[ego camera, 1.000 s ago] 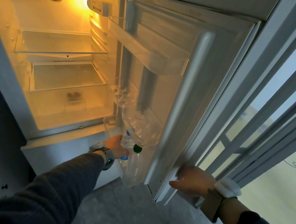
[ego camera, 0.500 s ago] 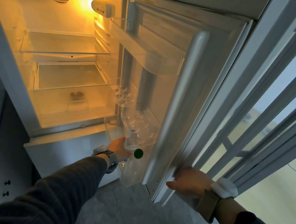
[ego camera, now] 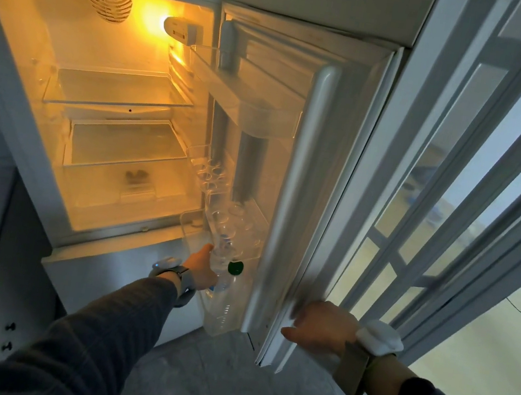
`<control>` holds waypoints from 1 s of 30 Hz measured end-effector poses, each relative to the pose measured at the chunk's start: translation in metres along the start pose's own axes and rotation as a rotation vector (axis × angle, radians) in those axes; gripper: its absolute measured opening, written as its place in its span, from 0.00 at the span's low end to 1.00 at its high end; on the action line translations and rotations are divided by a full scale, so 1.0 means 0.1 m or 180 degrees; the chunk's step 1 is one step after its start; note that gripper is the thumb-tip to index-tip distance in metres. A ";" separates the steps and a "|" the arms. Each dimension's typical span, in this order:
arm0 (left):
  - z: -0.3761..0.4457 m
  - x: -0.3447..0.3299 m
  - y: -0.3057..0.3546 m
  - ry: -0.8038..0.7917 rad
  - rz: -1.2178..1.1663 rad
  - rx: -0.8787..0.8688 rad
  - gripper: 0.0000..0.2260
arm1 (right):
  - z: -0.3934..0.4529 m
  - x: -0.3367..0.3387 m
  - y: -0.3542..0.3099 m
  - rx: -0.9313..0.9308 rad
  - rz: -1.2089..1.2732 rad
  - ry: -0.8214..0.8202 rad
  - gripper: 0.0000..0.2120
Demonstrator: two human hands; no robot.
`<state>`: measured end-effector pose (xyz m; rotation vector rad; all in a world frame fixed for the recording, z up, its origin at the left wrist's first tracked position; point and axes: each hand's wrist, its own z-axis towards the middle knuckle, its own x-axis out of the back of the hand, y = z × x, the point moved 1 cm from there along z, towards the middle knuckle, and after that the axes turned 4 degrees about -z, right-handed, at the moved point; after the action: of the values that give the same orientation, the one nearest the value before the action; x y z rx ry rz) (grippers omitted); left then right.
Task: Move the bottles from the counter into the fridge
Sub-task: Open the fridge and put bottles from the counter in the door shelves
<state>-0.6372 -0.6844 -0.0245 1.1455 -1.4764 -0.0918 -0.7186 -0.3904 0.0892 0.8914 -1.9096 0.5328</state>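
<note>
The left hand (ego camera: 202, 270) is gripping a clear bottle (ego camera: 219, 270) low in the bottom door shelf (ego camera: 223, 322) of the open fridge (ego camera: 97, 105), just beside a green-capped bottle (ego camera: 236, 267) standing there. The right hand (ego camera: 321, 326), fingers curled, is holding the door edge (ego camera: 279, 267).
</note>
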 end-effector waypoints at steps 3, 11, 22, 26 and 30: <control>-0.20 0.02 0.07 0.0145 -0.0254 0.0126 0.28 | 0.00 -0.02 -0.02 0.0030 0.0014 0.0018 0.23; -0.54 -0.04 -0.04 0.0358 -0.0720 0.0389 0.39 | 0.00 -0.11 -0.20 0.0212 0.0042 -0.0234 0.24; -0.96 -0.04 -0.20 0.0124 -0.0646 0.0294 0.39 | 0.07 -0.09 -1.00 0.0515 0.0268 -0.0225 0.19; -1.21 -0.01 -0.53 0.0145 -0.0671 0.0369 0.38 | 0.10 -0.18 -1.45 0.0688 0.0187 -0.0332 0.19; -1.67 -0.02 -0.87 0.0484 -0.0458 0.0608 0.36 | 0.13 -0.34 -1.88 0.0936 -0.0012 -0.0491 0.13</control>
<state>-0.4546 -0.6379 -0.0322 1.3823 -1.2877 0.0376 -0.5719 -0.5076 0.0526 1.1527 -1.9986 0.7761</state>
